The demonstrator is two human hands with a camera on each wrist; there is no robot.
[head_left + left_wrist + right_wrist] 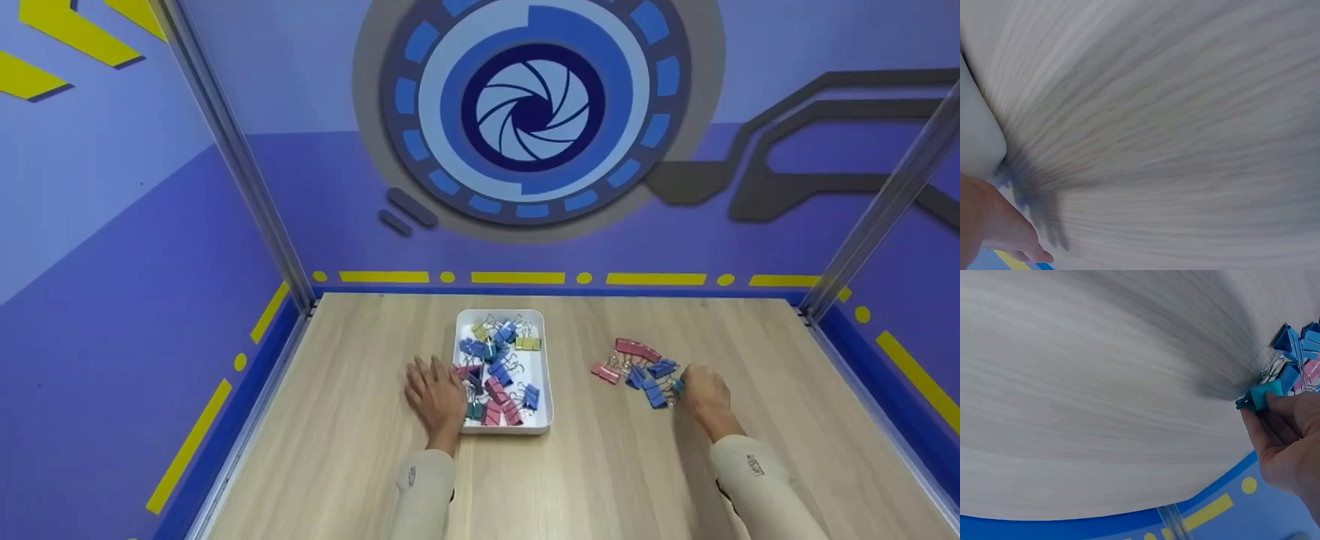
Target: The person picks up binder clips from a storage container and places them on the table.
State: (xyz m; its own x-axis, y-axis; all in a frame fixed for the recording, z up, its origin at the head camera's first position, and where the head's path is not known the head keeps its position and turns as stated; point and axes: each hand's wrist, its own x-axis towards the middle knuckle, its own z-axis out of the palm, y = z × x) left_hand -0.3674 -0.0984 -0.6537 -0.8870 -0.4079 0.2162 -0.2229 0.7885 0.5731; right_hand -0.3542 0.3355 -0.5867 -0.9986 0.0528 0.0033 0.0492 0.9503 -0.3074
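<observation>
In the head view my left hand (436,397) lies at the left side of a white tray (517,430), its fingers extended and its edge against the rim. The left wrist view catches part of that hand (1002,225) beside the tray's pale wall (979,126). Between thumb and fingers, my right hand (706,394) pinches a teal binder clip (1264,395), seen best in the right wrist view. Just left of it on the table are blue binder clips (655,393) and pink binder clips (637,349). Several pink, blue, green and yellow clips lie in the tray.
The wooden table (360,337) is bounded by a purple back wall (315,202) and side walls. Metal posts (259,195) stand at the rear corners. Bare tabletop separates the tray from the loose clips.
</observation>
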